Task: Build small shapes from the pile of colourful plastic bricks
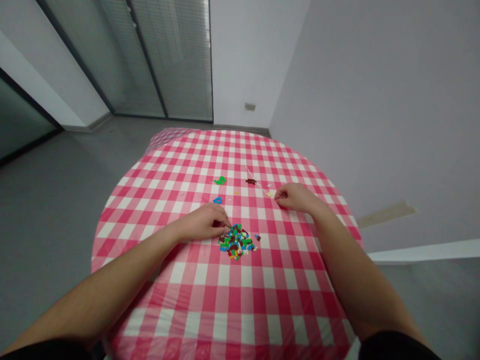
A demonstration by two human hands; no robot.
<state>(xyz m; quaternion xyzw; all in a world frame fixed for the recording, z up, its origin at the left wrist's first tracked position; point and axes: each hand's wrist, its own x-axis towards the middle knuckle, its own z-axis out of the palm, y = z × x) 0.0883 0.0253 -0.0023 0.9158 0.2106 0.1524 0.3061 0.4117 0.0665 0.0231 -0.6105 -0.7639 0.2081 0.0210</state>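
Observation:
A mixed pile of small plastic building bricks [237,242], in green, blue, brown, white, red and yellow, lies on the checked tablecloth. At its upper left edge is my left hand [204,221], fingers curled and thumb and fingertips close together. Whatever they pinch is too small to make out. My right hand [294,196] rests farther out to the right, its fingers bent inward beside a small group of cream bricks [270,194]. Anything between those fingertips is hidden. Beyond the pile sit green bricks [220,180], brown bricks [251,181] and blue bricks [217,200] in separate groups.
The round table wears a red-and-white checked cloth [240,300]. One yellow brick [236,193] lies between the colour groups. A few loose bricks [258,238] are just right of the pile. Behind stand a glass partition [176,60] and a white wall [367,100].

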